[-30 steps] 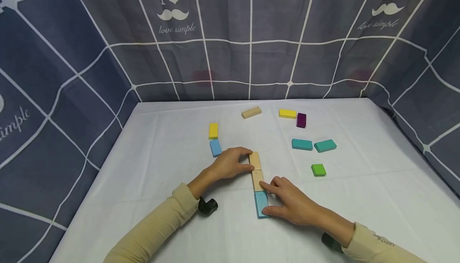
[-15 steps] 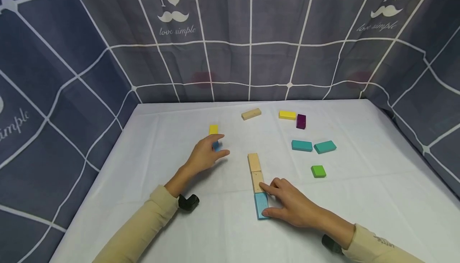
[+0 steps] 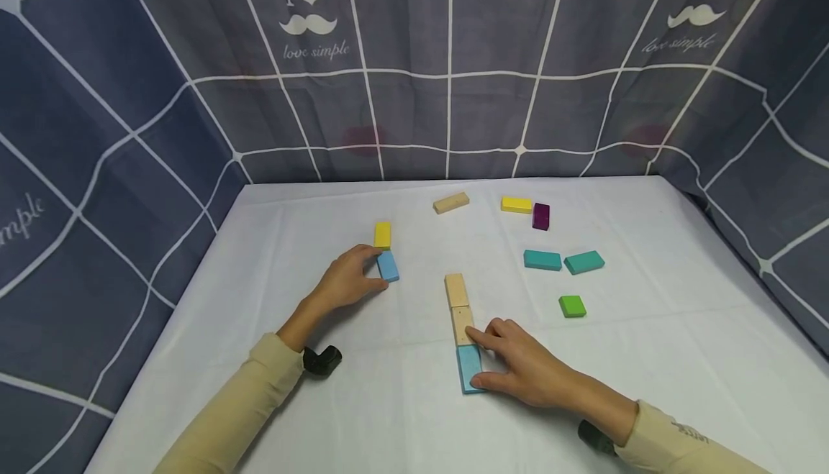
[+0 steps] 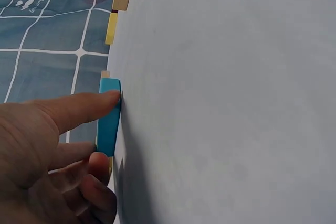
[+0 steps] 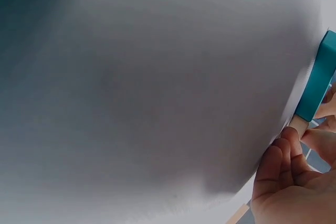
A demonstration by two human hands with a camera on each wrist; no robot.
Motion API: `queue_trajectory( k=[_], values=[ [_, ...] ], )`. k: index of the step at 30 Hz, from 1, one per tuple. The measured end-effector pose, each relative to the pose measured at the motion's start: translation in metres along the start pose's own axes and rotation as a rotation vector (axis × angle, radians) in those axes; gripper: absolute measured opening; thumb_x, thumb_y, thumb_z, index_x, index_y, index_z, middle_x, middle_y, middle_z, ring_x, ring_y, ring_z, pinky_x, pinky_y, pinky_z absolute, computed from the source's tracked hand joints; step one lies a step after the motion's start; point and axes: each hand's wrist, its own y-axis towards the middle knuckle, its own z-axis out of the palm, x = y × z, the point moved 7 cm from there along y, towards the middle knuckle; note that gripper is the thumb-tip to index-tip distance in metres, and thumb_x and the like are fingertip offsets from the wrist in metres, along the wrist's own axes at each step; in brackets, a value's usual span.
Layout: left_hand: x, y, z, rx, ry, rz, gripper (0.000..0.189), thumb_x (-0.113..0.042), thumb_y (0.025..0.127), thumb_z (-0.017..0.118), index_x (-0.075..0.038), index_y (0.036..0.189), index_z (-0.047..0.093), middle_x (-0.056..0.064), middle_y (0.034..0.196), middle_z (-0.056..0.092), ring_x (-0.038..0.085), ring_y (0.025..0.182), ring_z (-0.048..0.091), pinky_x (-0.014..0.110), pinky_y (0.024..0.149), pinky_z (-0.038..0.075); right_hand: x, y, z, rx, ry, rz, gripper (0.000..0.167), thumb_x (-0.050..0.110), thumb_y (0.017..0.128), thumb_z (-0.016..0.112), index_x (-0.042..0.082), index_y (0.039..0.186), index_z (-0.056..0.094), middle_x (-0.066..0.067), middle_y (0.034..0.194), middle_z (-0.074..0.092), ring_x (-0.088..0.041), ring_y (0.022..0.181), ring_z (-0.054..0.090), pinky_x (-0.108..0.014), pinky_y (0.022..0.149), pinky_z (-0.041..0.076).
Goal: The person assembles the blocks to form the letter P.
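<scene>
My left hand (image 3: pixel 342 281) pinches a light blue wooden block (image 3: pixel 388 266) by its ends, thumb at the near end and fingertips at the far one. The same blue block (image 4: pixel 108 119) shows between thumb and fingers in the left wrist view. Beyond it, end to end, lies a yellow block (image 3: pixel 383 235). At the centre, two plain wooden blocks (image 3: pixel 456 290) and a second light blue block (image 3: pixel 468 367) form a straight row. My right hand (image 3: pixel 531 367) rests at this row, index finger touching the nearer plain block and thumb touching the blue one's near end.
Farther back lie a plain block (image 3: pixel 450 203), a yellow block (image 3: pixel 516 205) and a purple block (image 3: pixel 540 216). On the right are two teal blocks (image 3: pixel 542 260) and a green block (image 3: pixel 573 306). A checked cloth (image 3: pixel 408 114) hangs behind the white table.
My left hand has left the far end of the centre row, moved left and taken hold of the blue block below the yellow one. My right hand has stayed in place.
</scene>
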Motion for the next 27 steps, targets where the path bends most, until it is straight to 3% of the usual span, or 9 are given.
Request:
queue_trajectory(
  k=[6, 15, 18, 22, 27],
  values=[
    [-0.007, 0.013, 0.009, 0.023, -0.018, -0.016, 0.064, -0.023, 0.082, 0.082, 0.002, 0.135, 0.057, 0.019, 0.137, 0.055, 0.036, 0.130, 0.048, 0.049, 0.106, 0.038, 0.000, 0.000, -0.001, 0.000, -0.003, 0.001, 0.075, 0.054, 0.089, 0.067, 0.006, 0.144, 0.051, 0.010, 0.100, 0.046, -0.009, 0.092, 0.041, -0.025, 0.078, 0.040],
    [-0.035, 0.049, 0.035, 0.071, -0.109, -0.031, 0.064, -0.026, 0.082, 0.082, -0.001, 0.135, 0.058, 0.014, 0.140, 0.055, 0.030, 0.134, 0.045, 0.043, 0.109, 0.036, -0.003, 0.001, 0.001, 0.024, 0.018, 0.031, 0.076, 0.055, 0.088, 0.067, 0.008, 0.145, 0.051, 0.010, 0.100, 0.047, -0.010, 0.092, 0.041, -0.025, 0.076, 0.040],
    [-0.047, 0.059, 0.044, 0.101, -0.117, -0.007, 0.064, -0.026, 0.082, 0.082, -0.002, 0.136, 0.058, 0.014, 0.140, 0.054, 0.030, 0.134, 0.045, 0.043, 0.108, 0.036, -0.002, 0.001, 0.002, 0.029, 0.018, 0.033, 0.075, 0.055, 0.089, 0.067, 0.008, 0.145, 0.051, 0.010, 0.101, 0.047, -0.010, 0.092, 0.041, -0.026, 0.076, 0.040],
    [-0.061, 0.066, 0.051, 0.141, -0.101, 0.035, 0.063, -0.024, 0.082, 0.082, -0.002, 0.136, 0.059, 0.014, 0.140, 0.055, 0.030, 0.133, 0.046, 0.042, 0.109, 0.036, -0.002, 0.002, 0.002, 0.029, 0.013, 0.035, 0.075, 0.055, 0.089, 0.067, 0.008, 0.145, 0.051, 0.010, 0.101, 0.047, -0.010, 0.092, 0.041, -0.026, 0.076, 0.040],
    [-0.066, 0.069, 0.054, 0.170, -0.081, 0.045, 0.063, -0.023, 0.082, 0.083, -0.002, 0.136, 0.058, 0.013, 0.140, 0.055, 0.029, 0.134, 0.045, 0.041, 0.110, 0.034, -0.002, 0.002, 0.000, 0.034, 0.004, 0.041, 0.075, 0.055, 0.088, 0.067, 0.009, 0.145, 0.051, 0.010, 0.100, 0.047, -0.009, 0.091, 0.041, -0.025, 0.076, 0.040]
  ],
)
